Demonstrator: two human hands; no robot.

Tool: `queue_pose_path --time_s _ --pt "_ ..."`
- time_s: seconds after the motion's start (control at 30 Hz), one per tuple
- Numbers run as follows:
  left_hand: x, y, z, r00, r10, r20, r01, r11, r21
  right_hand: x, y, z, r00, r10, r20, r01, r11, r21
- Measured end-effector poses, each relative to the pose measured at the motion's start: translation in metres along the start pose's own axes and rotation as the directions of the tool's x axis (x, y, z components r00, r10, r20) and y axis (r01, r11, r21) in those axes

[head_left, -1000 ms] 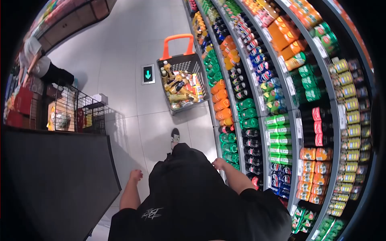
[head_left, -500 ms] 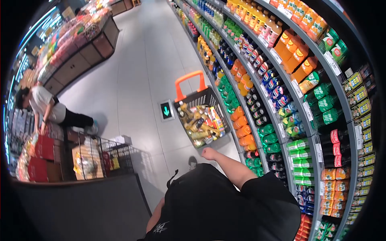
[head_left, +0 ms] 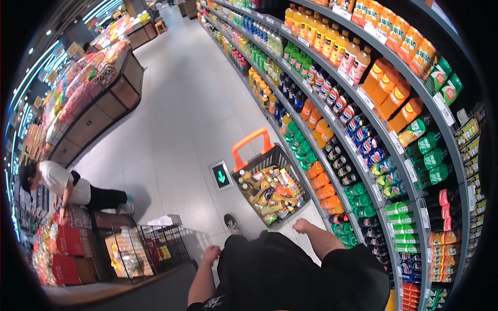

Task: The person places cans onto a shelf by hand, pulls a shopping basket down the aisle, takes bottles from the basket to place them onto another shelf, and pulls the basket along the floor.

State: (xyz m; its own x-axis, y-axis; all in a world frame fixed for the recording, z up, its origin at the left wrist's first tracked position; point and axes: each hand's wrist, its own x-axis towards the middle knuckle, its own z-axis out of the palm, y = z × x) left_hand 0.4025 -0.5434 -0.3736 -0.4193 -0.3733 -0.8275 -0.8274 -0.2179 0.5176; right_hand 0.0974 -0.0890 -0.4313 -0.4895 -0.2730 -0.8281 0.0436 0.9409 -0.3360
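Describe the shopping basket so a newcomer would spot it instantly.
Find the long drinks shelves on the picture's right. On the floor along them stands the dark basket holding bottles. Its raised orange handle sets it apart from the wire rack.

Floor sign (head_left: pixel 221 177): green arrow, legible. Upper shelf, orange cans (head_left: pixel 398 34): characters "年达" read. Adjacent green cans (head_left: pixel 440 74): numeral "7" noted. Dark-capped bottles (head_left: pixel 340 105) below: Pepsi emblem identified. Price tags (head_left: pixel 444 108): figures too small to verify. Black shirt (head_left: pixel 295 274): white lettering, illegible.
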Motion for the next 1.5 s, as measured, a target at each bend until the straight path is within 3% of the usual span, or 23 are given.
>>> queue_pose_path --time_s 0.1,0.13,0.23,0.33,0.43,0.5,0.57,0.6,0.67,0.7,0.73,0.77,0.83,0.9,0.93,0.97,1.03,1.13,1.23,1.3,1.37,1.43,1.5 --pt "0.026 -0.001 -0.001 0.948 0.251 -0.197 -0.204 0.952 0.23 0.01 0.004 -0.001 0.979 0.19 0.071 -0.192 0.981 0.028" --pt "0.038 0.006 -0.007 0.958 0.154 -0.24 -0.125 0.983 0.132 0.011 0.003 0.001 0.965 0.242 0.102 -0.244 0.97 0.002" --pt "0.065 0.057 -0.034 0.994 0.047 -0.099 -0.061 0.986 -0.152 0.021 -0.023 0.001 0.964 0.258 0.069 -0.262 0.963 0.061" --pt "0.118 0.094 -0.072 1.0 0.003 -0.024 -0.002 0.999 0.049 0.019 -0.085 -0.004 0.989 0.147 0.018 -0.146 0.949 0.281" --pt "0.181 0.122 -0.116 0.995 -0.078 0.067 0.055 0.952 0.301 0.039 -0.157 -0.021 0.978 0.203 0.038 -0.201 0.892 0.406" --pt "0.21 0.155 -0.138 0.992 -0.02 0.124 -0.026 0.935 0.354 0.032 -0.221 -0.05 0.989 0.146 -0.032 -0.091 0.757 0.647" --pt "0.227 0.198 -0.152 0.987 0.055 0.148 -0.102 0.937 0.335 0.06 -0.26 -0.074 0.979 0.145 -0.144 -0.032 0.805 0.592" --pt "0.234 0.218 -0.159 0.985 0.109 0.135 -0.146 0.942 0.303 0.08 -0.274 -0.086 0.957 0.005 -0.291 0.137 0.873 0.467" --pt "0.257 0.247 -0.176 0.976 0.166 0.141 -0.199 0.942 0.269 0.09 -0.321 -0.121 0.954 0.163 -0.25 0.051 0.738 0.673" --pt "0.265 0.255 -0.185 0.971 0.195 0.139 -0.227 0.936 0.268 0.103 -0.328 -0.14 0.971 0.112 -0.213 0.062 0.739 0.671" --pt "0.268 0.261 -0.192 0.976 0.178 0.125 -0.204 0.948 0.244 0.098 -0.353 -0.156 0.972 0.177 -0.158 0.076 0.399 0.914" --pt "0.271 0.271 -0.2 0.98 0.168 0.107 -0.188 0.957 0.219 0.12 -0.359 -0.163 0.955 0.223 -0.197 0.131 0.278 0.952" --pt "0.272 0.288 -0.22 0.984 0.157 0.083 -0.168 0.975 0.145 0.135 -0.393 -0.188 0.89 0.402 -0.215 0.182 0.12 0.976" --pt "0.267 0.291 -0.237 0.98 0.179 0.088 -0.186 0.98 0.072 0.166 -0.398 -0.201 0.887 0.399 -0.232 0.177 0.17 0.969" --pt "0.277 0.281 -0.258 0.98 0.18 0.081 -0.186 0.98 0.067 0.173 -0.425 -0.208 0.921 0.335 -0.197 0.181 0.08 0.98" --pt "0.281 0.259 -0.266 0.98 0.18 0.086 -0.186 0.981 0.061 0.187 -0.434 -0.208 0.894 0.399 -0.204 0.153 0.157 0.976" --pt "0.28 0.233 -0.281 1.0 0.015 0.017 -0.015 1.0 0.023 0.234 -0.423 -0.199 0.815 0.526 -0.243 0.085 0.307 0.948" --pt "0.265 0.197 -0.296 0.975 -0.224 -0.001 0.223 0.97 -0.096 0.278 -0.41 -0.188 0.586 0.705 -0.4 0.03 0.474 0.88" --pt "0.255 0.176 -0.3 0.933 -0.36 0.03 0.358 0.914 -0.19 0.242 -0.444 -0.192 0.522 0.719 -0.46 0.11 0.478 0.872" --pt "0.258 0.18 -0.301 0.92 -0.388 0.053 0.39 0.892 -0.229 0.217 -0.463 -0.203 0.517 0.749 -0.415 0.012 0.479 0.878" --pt "0.27 0.2 -0.303 0.92 -0.384 0.083 0.392 0.887 -0.244 0.215 -0.471 -0.208 0.487 0.802 -0.346 0.027 0.382 0.924" --pt "0.295 0.231 -0.307 0.926 -0.363 0.107 0.378 0.893 -0.245 0.17 -0.508 -0.224 0.484 0.771 -0.413 -0.005 0.475 0.88" --pt "0.327 0.273 -0.319 0.937 -0.333 0.107 0.349 0.912 -0.218 0.179 -0.494 -0.221 0.561 0.754 -0.342 -0.065 0.452 0.889"
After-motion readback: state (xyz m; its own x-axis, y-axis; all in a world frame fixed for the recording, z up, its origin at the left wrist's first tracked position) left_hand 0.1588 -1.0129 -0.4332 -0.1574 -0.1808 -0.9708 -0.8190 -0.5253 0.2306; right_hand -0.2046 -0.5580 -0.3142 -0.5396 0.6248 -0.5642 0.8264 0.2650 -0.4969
